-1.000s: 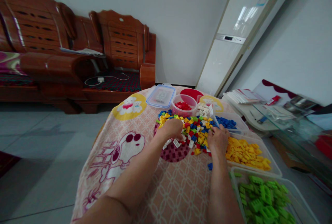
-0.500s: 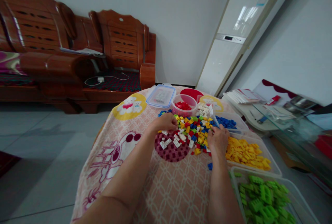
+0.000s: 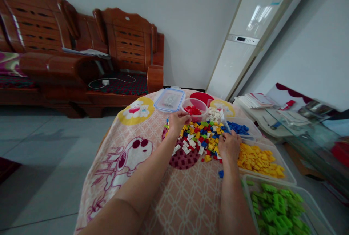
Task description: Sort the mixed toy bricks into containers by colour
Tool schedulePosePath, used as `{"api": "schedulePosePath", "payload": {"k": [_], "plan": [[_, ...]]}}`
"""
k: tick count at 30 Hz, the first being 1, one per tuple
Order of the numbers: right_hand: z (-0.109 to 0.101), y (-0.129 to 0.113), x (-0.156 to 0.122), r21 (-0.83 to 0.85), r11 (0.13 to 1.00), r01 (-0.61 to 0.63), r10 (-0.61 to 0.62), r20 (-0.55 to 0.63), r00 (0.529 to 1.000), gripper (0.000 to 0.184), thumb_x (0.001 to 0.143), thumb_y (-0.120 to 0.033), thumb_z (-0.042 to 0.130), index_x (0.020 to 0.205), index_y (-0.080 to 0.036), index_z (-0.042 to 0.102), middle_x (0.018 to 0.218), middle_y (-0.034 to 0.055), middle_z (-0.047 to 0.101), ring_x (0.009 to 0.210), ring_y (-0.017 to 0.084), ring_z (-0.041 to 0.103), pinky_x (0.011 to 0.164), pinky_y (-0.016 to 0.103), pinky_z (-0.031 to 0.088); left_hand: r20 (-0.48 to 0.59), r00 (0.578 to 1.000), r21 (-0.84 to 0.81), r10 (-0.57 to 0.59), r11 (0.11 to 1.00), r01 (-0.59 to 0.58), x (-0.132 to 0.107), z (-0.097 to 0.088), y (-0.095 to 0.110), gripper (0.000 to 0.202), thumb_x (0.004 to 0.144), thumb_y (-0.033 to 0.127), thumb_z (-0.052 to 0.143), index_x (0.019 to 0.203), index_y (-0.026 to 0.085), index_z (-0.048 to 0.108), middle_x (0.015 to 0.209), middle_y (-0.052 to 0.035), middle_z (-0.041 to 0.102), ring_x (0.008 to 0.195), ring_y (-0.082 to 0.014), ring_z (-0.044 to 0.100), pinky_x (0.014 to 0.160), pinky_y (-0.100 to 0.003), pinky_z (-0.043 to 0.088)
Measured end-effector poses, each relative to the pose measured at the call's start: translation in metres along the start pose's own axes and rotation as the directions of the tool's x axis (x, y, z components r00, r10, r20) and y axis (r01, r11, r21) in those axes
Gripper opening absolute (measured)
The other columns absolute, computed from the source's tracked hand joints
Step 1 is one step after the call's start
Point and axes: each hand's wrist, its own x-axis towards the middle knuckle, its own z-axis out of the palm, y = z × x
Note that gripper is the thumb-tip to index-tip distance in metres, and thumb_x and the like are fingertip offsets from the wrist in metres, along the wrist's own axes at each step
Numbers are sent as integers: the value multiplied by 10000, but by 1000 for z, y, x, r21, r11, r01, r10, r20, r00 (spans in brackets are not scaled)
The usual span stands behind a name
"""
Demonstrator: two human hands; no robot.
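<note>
A mixed pile of toy building bricks (image 3: 200, 138) in white, yellow, red, blue and green lies on the cloth. My left hand (image 3: 180, 121) is at the pile's far left, beside the round clear bowl (image 3: 195, 114) of red bricks (image 3: 192, 110). Its fingers are pinched together; whatever they hold is too small to make out. At the pile's right edge, my right hand (image 3: 229, 145) has curled fingers turned down over the bricks. What lies under those fingertips is hidden. Sorted yellow bricks (image 3: 257, 160) and blue bricks (image 3: 239, 128) fill containers just right of it.
A clear tub (image 3: 313, 198) of green bricks (image 3: 280, 209) stands at the near right. White bricks (image 3: 214, 114) are gathered by the bowl. A blue-rimmed lid (image 3: 169, 100) lies at the back of the round table, whose patterned cloth (image 3: 185, 198) hangs over the edge.
My left hand has moved away from me and slightly right, from the pile's left side to the bowl of red bricks. My right hand has stayed nearly in place.
</note>
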Motion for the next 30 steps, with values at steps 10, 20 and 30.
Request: {"api": "schedulePosePath", "payload": {"k": [10, 20, 30], "plan": [[-4, -3, -1, 5, 1000, -8, 8, 4, 1000, 353, 909, -254, 478, 1111, -127, 737, 1398, 190, 498, 1262, 353, 405, 994, 429, 365, 76, 996, 110, 46, 992, -54, 6, 1, 3, 146, 695, 146, 664, 838, 117, 647, 642, 0, 690, 585, -112, 665, 627, -227, 553], [-4, -3, -1, 4, 1000, -22, 22, 16, 1000, 352, 914, -261, 475, 1118, -143, 737, 1418, 177, 490, 1293, 354, 386, 1006, 425, 358, 525, 694, 845, -493, 199, -497, -31, -2, 44, 165, 658, 324, 764, 628, 166, 729, 532, -25, 657, 553, -159, 640, 588, -229, 480], [-2, -1, 0, 23, 1000, -9, 9, 4, 1000, 360, 911, -263, 469, 1110, -130, 737, 1401, 193, 504, 1284, 358, 391, 1007, 444, 358, 486, 807, 804, -335, -191, -563, -57, 25, 8, 502, 609, 287, 846, 1073, 140, 724, 984, -185, 724, 1018, -310, 680, 878, -375, 541]]}}
